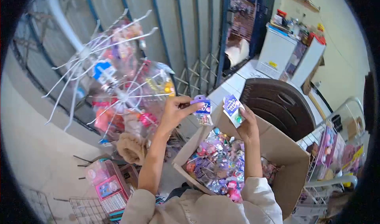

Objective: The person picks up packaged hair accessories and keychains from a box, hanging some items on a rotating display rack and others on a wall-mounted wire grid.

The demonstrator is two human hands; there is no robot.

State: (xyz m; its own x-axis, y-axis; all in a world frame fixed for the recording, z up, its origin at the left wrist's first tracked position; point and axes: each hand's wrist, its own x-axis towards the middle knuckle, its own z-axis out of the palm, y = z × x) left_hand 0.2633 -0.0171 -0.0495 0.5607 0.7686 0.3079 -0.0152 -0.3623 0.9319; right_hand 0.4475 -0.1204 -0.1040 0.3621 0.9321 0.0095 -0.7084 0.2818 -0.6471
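Note:
My left hand (175, 112) is raised and pinches a small purple-carded toy packet (202, 107) by its top. My right hand (248, 125) holds a second packet with a purple and white card (232, 106) just to the right of the first. Both hands hover above an open cardboard box (277, 145) filled with several small colourful packaged toys (217, 164). To the left stands a white wire display rack (85, 54) with prongs, hung with bagged toys (130, 89).
A dark brown plastic chair (277, 103) stands behind the box. A pink toy set (109, 184) and wire grids (85, 210) lie on the floor at lower left. A wire rack with packaged goods (332, 145) is at right. White cabinets (277, 52) stand at the back.

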